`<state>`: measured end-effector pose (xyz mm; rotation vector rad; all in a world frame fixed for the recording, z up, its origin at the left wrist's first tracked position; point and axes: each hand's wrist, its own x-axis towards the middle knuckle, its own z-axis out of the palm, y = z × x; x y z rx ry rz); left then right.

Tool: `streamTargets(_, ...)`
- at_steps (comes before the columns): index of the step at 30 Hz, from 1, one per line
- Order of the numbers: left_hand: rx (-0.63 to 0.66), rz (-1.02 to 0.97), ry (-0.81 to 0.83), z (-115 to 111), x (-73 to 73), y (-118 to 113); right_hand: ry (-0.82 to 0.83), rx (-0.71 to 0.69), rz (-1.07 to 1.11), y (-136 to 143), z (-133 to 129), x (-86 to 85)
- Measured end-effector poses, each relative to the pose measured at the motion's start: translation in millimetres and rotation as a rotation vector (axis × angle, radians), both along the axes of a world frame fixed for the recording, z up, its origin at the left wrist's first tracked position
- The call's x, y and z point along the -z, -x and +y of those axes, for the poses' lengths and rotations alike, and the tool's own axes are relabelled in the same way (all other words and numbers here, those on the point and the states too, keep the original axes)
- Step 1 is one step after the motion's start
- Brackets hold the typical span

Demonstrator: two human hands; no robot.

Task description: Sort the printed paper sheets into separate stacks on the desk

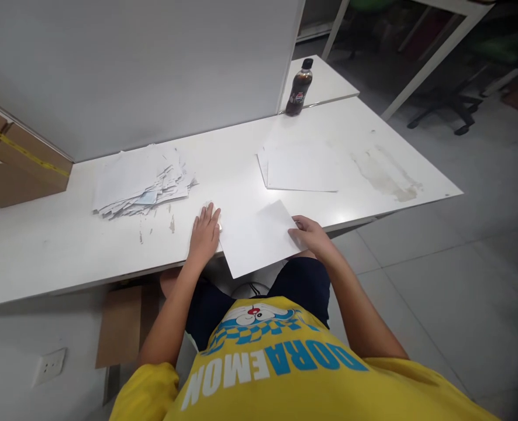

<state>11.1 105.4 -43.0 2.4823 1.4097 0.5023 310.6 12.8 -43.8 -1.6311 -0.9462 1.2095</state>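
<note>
A white sheet of paper (261, 237) reaches over the front edge of the bench, its near corner hanging above my lap. My right hand (311, 237) grips its right edge between thumb and fingers. Just left of the sheet, my left hand (204, 234) lies palm down on the bench top, fingers stretched out. Something small and whitish peeks out from under that hand; I cannot make out what it is. Beyond the sheet lie a few more white sheets (300, 169), slightly fanned. To the left sits a thick, untidy pile of torn-edged papers (140, 181).
The white bench (228, 158) runs along a grey partition (166, 70). A bottle of dark drink (300, 88) stands at the back. Cardboard boxes (26, 164) are at the far left. Stains (390, 172) mark the right end. An office chair base (452, 108) stands beyond.
</note>
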Motion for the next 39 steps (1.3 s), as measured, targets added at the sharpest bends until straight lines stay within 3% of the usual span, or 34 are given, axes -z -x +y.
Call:
streamTargets(3, 0.011, -0.038, -0.010, 1, -2.5, 2, -0.095, -0.002, -0.068, 3, 9, 0.6)
streamTargets(6, 0.011, -0.064, -0.030, 3, -3.5, 4, -0.171, 0.046, -0.149, -12, 32, -1.6)
streamTargets(10, 0.018, -0.041, -0.053, 2, -3.4, 5, -0.179, 0.304, -0.430, -66, 73, -5.0)
streamTargets(13, 0.021, -0.018, -0.056, -1, -4.2, 3, -0.128, 0.391, -0.695, -106, 98, -4.3)
streamTargets(18, -0.012, 0.017, -0.058, -6, -5.7, -1, -0.073, 0.386, -1.037, -135, 110, 8.2)
streamTargets(20, -0.017, 0.020, -0.054, -8, -6.3, -1, -0.062, 0.361, -1.031, -143, 102, 16.7)
streamTargets(25, -0.007, 0.006, -0.050, -11, -6.1, -1, -0.054, 0.025, -1.008, -163, 78, 39.9)
streamTargets(30, -0.015, -0.115, -0.005, -8, 2.8, 7, -0.173, 0.045, -1.092, -160, 85, 41.3)
streamTargets(33, -0.079, -0.200, -0.040, 7, 3.9, 23, -0.145, 0.117, -1.138, -153, 97, 33.2)
streamTargets(35, -0.152, -0.190, -0.112, 28, -1.6, 41, -0.132, 0.139, -1.146, -149, 101, 29.5)
streamTargets(39, -0.510, -0.105, -0.280, 94, -23.7, 92, -0.196, 0.240, -1.073, -145, 93, 28.9)
